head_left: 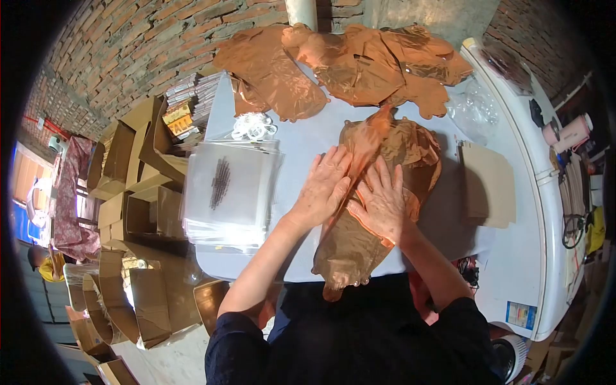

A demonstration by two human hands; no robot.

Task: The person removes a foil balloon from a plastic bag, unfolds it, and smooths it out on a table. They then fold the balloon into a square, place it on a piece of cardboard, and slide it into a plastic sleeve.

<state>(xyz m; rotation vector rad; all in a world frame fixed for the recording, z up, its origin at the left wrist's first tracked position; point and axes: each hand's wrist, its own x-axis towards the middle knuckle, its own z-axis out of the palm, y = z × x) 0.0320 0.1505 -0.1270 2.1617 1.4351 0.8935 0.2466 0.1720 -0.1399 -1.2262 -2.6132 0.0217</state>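
A deflated copper-brown foil balloon (pixel 351 251) lies flat on the pale table, its lower end hanging just over the front edge. My left hand (pixel 324 186) rests on its left margin, fingers stretched out. Flat on the middle of the balloon is my right hand (pixel 382 202), with its fingers spread. Between the hands runs a shiny, lighter fold (pixel 367 138) of the foil. The upper right part is crumpled. More brown foil balloons (pixel 359 70) are heaped at the back of the table.
Left on the table are a stack of clear plastic bags (pixel 247 186) and a coil of white ribbon (pixel 253 126). Cardboard sheets (pixel 489 184) and a crumpled clear bag (pixel 475 109) lie right. Open cardboard boxes (pixel 163 289) crowd the left; a white appliance (pixel 520 256) stands right.
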